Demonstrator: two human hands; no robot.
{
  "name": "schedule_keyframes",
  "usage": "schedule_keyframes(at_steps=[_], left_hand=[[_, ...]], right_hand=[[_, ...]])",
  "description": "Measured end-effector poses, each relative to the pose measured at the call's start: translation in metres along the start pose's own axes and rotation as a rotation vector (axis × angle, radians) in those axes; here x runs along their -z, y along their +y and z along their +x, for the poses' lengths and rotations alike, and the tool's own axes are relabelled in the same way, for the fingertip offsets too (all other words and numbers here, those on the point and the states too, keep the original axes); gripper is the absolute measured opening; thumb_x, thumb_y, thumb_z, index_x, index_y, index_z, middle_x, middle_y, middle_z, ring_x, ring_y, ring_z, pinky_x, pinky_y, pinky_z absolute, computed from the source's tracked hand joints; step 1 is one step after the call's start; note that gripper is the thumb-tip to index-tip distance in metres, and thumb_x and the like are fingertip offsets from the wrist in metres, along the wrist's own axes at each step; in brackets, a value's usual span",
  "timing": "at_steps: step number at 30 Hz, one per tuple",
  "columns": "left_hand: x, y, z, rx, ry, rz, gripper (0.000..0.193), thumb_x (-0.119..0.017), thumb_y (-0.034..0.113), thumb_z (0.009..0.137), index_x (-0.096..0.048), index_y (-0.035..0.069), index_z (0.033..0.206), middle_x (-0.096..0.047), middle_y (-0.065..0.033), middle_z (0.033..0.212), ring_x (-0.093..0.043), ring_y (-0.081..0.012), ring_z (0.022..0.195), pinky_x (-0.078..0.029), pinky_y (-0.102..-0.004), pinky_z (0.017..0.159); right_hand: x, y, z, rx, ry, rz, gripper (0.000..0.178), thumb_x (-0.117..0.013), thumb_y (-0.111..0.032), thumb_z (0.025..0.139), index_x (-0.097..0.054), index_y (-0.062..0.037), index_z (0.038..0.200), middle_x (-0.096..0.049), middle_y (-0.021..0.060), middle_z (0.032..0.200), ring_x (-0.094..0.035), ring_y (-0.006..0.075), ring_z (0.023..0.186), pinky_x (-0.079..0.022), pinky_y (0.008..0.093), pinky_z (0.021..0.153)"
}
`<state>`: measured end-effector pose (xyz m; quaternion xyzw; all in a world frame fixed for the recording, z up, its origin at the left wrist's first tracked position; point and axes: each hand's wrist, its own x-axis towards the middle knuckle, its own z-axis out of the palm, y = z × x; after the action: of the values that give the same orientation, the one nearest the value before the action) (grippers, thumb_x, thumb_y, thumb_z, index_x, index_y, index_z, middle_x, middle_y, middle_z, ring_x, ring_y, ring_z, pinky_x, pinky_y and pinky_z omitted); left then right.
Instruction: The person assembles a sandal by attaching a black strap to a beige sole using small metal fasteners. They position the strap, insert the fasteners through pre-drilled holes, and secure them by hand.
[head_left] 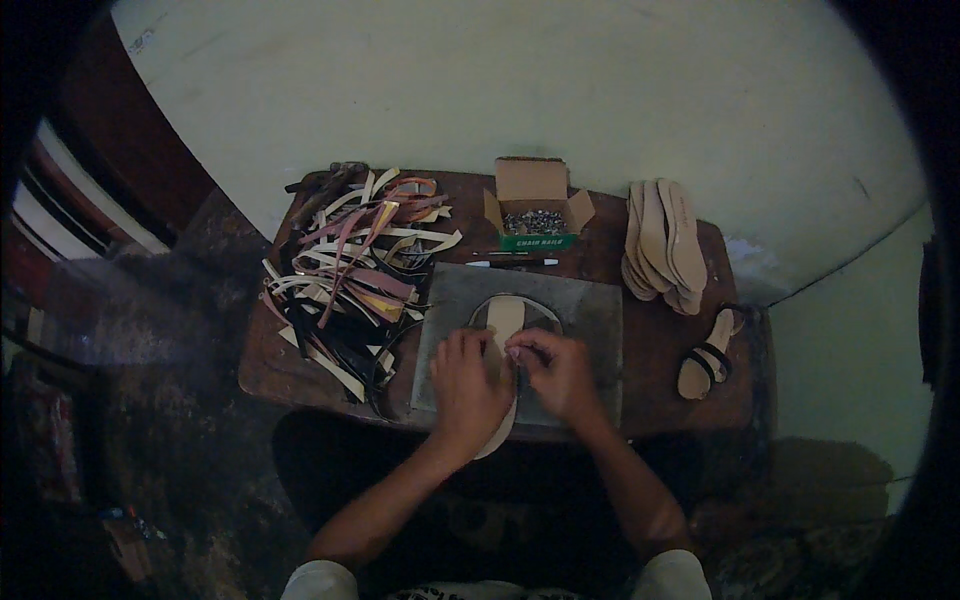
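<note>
A beige sandal sole (506, 313) lies lengthwise on a dark grey slab (592, 312), its near end past the slab's front edge. My left hand (468, 388) is closed over the sole's left side, gripping it about the middle. At the sole's right edge my right hand (557, 372) is closed in a pinch; what lies between its fingertips is too small to make out. A thin strap (538, 300) arches around the sole's far end, its ends running down toward both hands. Fingers hide the sole's middle.
The wooden table (262, 368) bears a heap of mixed straps (350, 270) at left, an open box of nails (538, 230) and a pen-like tool (512, 262) behind the slab. At right are stacked soles (665, 240) and a black-strapped sandal (708, 362). A wall (480, 90) stands behind.
</note>
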<state>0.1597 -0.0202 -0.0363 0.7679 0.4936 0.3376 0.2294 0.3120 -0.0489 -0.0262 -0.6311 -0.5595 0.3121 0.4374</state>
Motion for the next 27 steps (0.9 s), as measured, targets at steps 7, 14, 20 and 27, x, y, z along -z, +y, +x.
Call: schedule_keyframes(at_steps=[7,14,20,27], left_hand=[[0.004,0.0,-0.006,-0.021,-0.046,-0.086,0.047,-0.076,0.009,0.082,-0.055,0.003,0.124,-0.058,-0.0194,0.116,-0.057,-0.0402,0.108,-0.046,-0.0488,0.092],[0.005,0.01,-0.008,0.032,-0.079,-0.11,0.061,-0.076,0.005,0.079,-0.048,0.003,0.133,-0.052,-0.0241,0.124,-0.052,-0.0445,0.114,-0.042,-0.0524,0.099],[0.004,0.01,-0.014,-0.06,-0.034,-0.04,0.07,-0.079,0.004,0.076,-0.045,0.003,0.137,-0.054,-0.0228,0.124,-0.054,-0.0434,0.115,-0.045,-0.0503,0.098],[-0.001,-0.011,-0.003,0.141,-0.104,-0.525,0.055,-0.078,0.006,0.081,-0.055,0.002,0.131,-0.064,-0.0143,0.098,-0.064,-0.0292,0.092,-0.051,-0.0384,0.082]], right_hand=[[-0.001,0.009,-0.003,-0.065,-0.004,0.171,0.016,-0.066,0.001,0.089,-0.072,-0.001,0.104,-0.074,0.0146,0.093,-0.073,0.0256,0.085,-0.055,0.0342,0.077],[0.001,0.0,0.002,0.105,0.091,-0.009,0.017,-0.067,0.003,0.087,-0.073,-0.0023,0.102,-0.069,0.0143,0.111,-0.069,0.0274,0.101,-0.055,0.0353,0.081],[0.002,0.008,0.006,0.146,0.139,0.004,0.016,-0.071,0.003,0.085,-0.074,-0.0043,0.099,-0.068,0.0141,0.115,-0.067,0.0274,0.107,-0.055,0.035,0.082],[0.004,-0.012,0.0,0.146,0.097,-0.021,0.015,-0.074,0.001,0.082,-0.076,-0.0047,0.096,-0.068,0.0126,0.114,-0.066,0.0292,0.102,-0.053,0.037,0.085]])
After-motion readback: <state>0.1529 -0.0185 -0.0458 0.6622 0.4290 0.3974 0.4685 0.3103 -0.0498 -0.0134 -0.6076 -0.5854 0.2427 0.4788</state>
